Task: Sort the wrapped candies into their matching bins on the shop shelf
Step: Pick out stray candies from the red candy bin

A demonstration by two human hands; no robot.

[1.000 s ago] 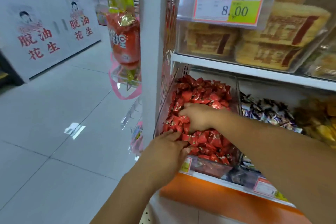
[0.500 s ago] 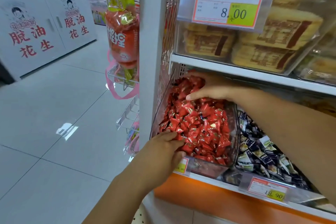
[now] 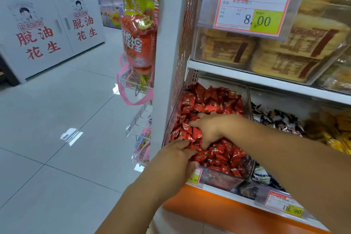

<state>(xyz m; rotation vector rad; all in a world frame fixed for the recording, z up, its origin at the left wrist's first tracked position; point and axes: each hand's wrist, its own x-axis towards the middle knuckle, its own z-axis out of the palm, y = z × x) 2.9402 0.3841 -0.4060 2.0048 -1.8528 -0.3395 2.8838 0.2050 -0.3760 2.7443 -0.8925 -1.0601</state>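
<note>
A heap of red wrapped candies (image 3: 214, 104) fills a clear bin (image 3: 226, 179) at the left end of the lower shelf. My right hand (image 3: 209, 129) lies on the heap with its fingers spread and pressed among the wrappers. My left hand (image 3: 176, 159) is at the bin's front left corner, with its fingers over the rim on the candies and its thumb outside the front wall. The bin to the right holds dark wrapped candies (image 3: 275, 119). Yellow wrapped candies (image 3: 338, 138) lie further right.
A white shelf post (image 3: 167, 43) stands left of the bin, with hanging snack bags (image 3: 138, 43) on its side. The upper shelf carries boxed cakes (image 3: 228, 49) and a price tag (image 3: 252, 13). Grey tiled floor (image 3: 57, 138) spreads to the left before a white cabinet (image 3: 47, 24).
My right hand came forward from the back of the red bin and now presses on the middle of the heap. My left hand stayed at the bin's front corner.
</note>
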